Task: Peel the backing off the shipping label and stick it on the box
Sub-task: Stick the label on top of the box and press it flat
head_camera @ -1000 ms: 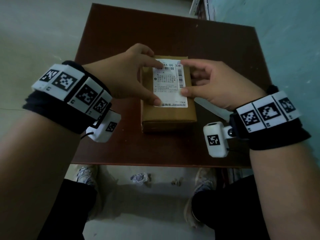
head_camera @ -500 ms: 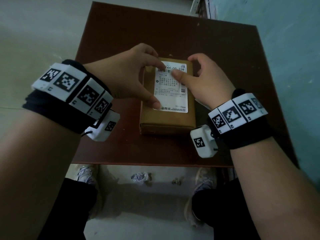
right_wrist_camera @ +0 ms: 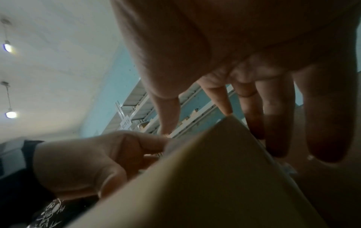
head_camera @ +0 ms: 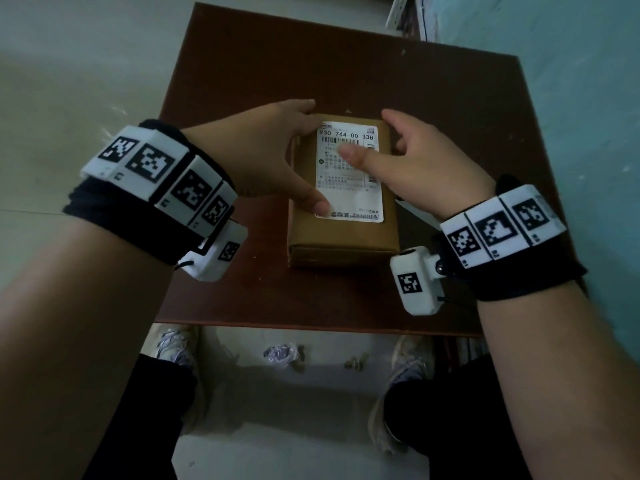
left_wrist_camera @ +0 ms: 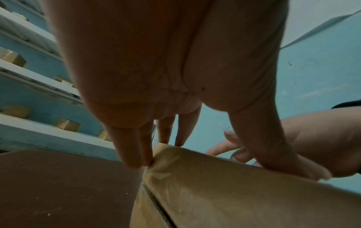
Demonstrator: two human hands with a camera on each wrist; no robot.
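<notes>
A brown cardboard box (head_camera: 343, 237) lies in the middle of the dark wooden table (head_camera: 450, 116). The white printed shipping label (head_camera: 356, 188) lies flat on its top. My left hand (head_camera: 273, 154) reaches over the box's left side, thumb pressing the label's near-left corner, straight fingers at the far-left corner. My right hand (head_camera: 422, 168) presses its thumb on the label's upper middle while its fingers hang beside the right side. The left wrist view shows fingertips (left_wrist_camera: 134, 160) touching the box (left_wrist_camera: 234, 197). Straight fingers (right_wrist_camera: 273, 123) run along the box (right_wrist_camera: 195, 185) in the right wrist view.
A white strip (head_camera: 415, 213), likely the backing, lies on the table under my right wrist. The table's near edge (head_camera: 311, 329) sits just above my shoes. Shelving (head_camera: 408, 19) stands at the far right, by a teal wall. Shelves (left_wrist_camera: 39, 123) hold small boxes.
My right hand let go of the label's right edge and its thumb slid onto the label's upper middle. My left index finger moved off the label's top to the box corner.
</notes>
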